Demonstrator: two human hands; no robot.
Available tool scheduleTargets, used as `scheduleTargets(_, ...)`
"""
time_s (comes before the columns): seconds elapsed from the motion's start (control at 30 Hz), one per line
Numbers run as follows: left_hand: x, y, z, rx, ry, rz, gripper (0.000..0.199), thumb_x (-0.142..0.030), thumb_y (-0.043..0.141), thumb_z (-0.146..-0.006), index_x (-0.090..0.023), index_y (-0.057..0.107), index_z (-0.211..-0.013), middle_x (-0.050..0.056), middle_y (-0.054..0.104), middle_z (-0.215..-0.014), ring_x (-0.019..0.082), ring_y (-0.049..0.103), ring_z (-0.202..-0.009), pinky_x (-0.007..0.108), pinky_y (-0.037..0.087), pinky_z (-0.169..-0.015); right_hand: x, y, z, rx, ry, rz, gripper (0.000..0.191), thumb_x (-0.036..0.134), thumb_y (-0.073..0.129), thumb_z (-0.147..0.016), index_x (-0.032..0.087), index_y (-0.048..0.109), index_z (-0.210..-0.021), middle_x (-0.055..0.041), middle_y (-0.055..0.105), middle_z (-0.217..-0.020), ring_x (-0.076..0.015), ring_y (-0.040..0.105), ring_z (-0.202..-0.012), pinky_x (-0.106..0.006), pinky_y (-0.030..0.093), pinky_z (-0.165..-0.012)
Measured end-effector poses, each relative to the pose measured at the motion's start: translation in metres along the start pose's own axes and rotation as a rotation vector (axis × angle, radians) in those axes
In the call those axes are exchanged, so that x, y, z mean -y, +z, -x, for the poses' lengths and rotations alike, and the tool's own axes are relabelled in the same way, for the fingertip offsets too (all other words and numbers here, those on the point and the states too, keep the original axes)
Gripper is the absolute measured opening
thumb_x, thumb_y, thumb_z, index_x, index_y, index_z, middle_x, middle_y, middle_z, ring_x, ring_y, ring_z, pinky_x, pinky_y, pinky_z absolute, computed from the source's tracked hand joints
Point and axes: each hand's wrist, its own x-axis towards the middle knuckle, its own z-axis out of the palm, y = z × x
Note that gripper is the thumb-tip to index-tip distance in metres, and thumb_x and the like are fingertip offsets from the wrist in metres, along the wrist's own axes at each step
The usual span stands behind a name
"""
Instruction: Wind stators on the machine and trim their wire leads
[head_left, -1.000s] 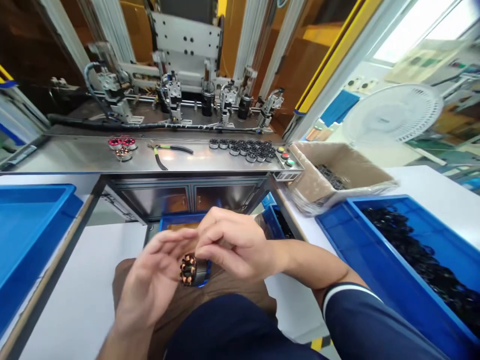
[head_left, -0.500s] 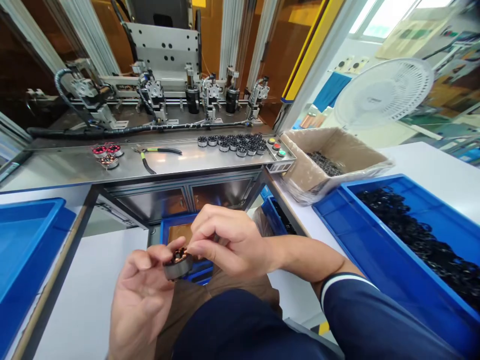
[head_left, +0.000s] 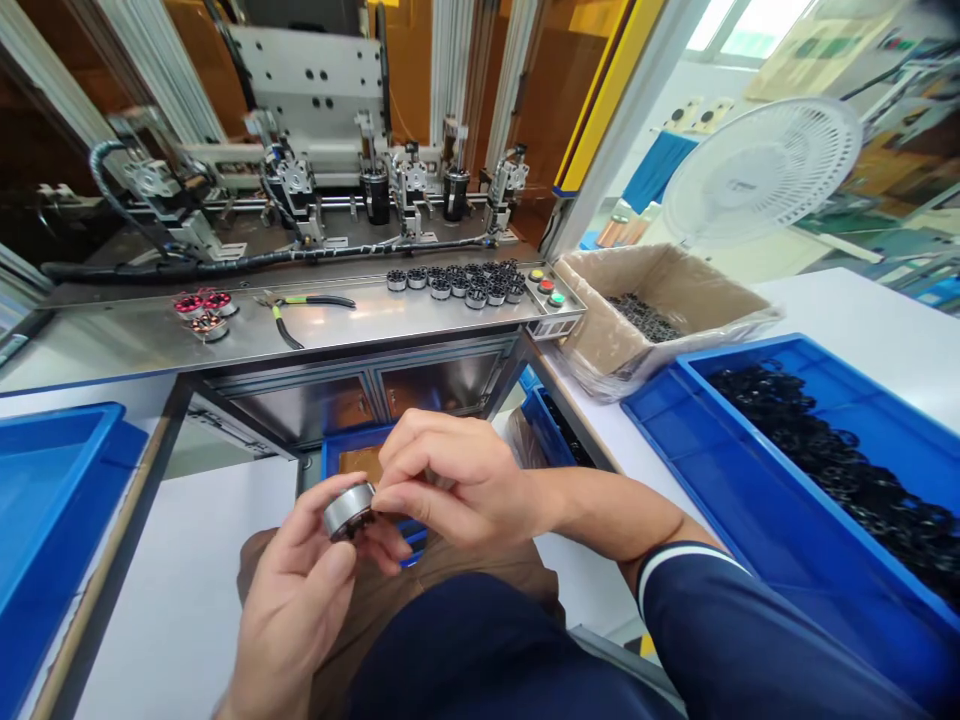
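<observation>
My left hand [head_left: 300,575] grips a metal ring [head_left: 349,511] between thumb and fingers, above my lap [head_left: 510,570]; my right hand [head_left: 457,480] pinches narrow at its edge, blocking my view, so I cannot tell whether those fingertips hold anything; this piece seems unfinished, I judge; whether the black-topped rings [head_left: 475,298] on the ledge [head_left: 375,325] are done, I cannot tell; pliers [head_left: 330,300] lie between them and three wire-wound rings [head_left: 208,327]; a blue bin [head_left: 739,460] stands rightward.

I see a bright window [head_left: 765,38] at upper right, above a white fan [head_left: 757,175]. Amber panels [head_left: 411,90] stand ahead, a yellow upright [head_left: 600,100] to their right; lower down, I make out metal cabinet doors [head_left: 427,392] and, rightward, a white tabletop [head_left: 862,312].
</observation>
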Motion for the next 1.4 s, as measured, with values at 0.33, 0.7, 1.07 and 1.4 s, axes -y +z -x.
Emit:
scheduleTargets(0.33, 0.003, 0.01, -0.003, -0.197, 0.224, -0.047, 0.056, -0.026, 0.094, -0.059, -0.026, 0.072, -0.11, 0.004, 0.075, -0.104, 0.021, 0.074, -0.095, 0.027, 0.061, -0.081, -0.005, 0.001, 0.001, -0.015, -0.044, -0.007, 0.014, 0.018, 0.064, -0.095, 0.014, 0.062, -0.081, -0.0045, 0.065, -0.075, -0.0112, 0.062, -0.073, -0.022, 0.055, -0.066)
scheduleTargets(0.7, 0.004, 0.009, -0.013, -0.279, 0.251, -0.024, 0.033, -0.021, 0.092, -0.061, -0.025, 0.077, -0.09, 0.006, 0.079, -0.106, 0.018, 0.076, -0.085, 0.024, 0.062, -0.071, 0.015, 0.026, 0.017, -0.257, 0.435, -0.208, 0.023, 0.029, 0.071, -0.09, 0.014, 0.065, -0.074, -0.002, 0.062, -0.074, -0.0099, 0.057, -0.066, -0.024, 0.049, -0.061)
scheduleTargets(1.07, 0.002, -0.003, -0.019, -0.182, 0.258, 0.029, 0.034, -0.022, 0.092, -0.062, -0.03, 0.078, -0.092, 0.002, 0.079, -0.107, 0.02, 0.078, -0.087, 0.027, 0.064, -0.071, 0.006, 0.05, 0.034, -0.187, 1.047, -0.985, 0.042, 0.043, 0.091, -0.063, 0.012, 0.063, -0.069, 0.0028, 0.063, -0.058, -0.0078, 0.056, -0.051, -0.022, 0.046, -0.054)
scheduleTargets(1.4, -0.003, -0.005, -0.021, -0.079, 0.305, -0.155, 0.029, -0.02, 0.092, -0.062, -0.027, 0.077, -0.086, 0.005, 0.08, -0.101, 0.026, 0.074, -0.106, 0.035, 0.06, -0.091, -0.011, 0.057, 0.048, -0.141, 1.008, -1.324, 0.05, 0.053, 0.087, -0.068, 0.01, 0.074, -0.089, -0.0046, 0.069, -0.081, -0.0112, 0.065, -0.072, -0.024, 0.052, -0.072)
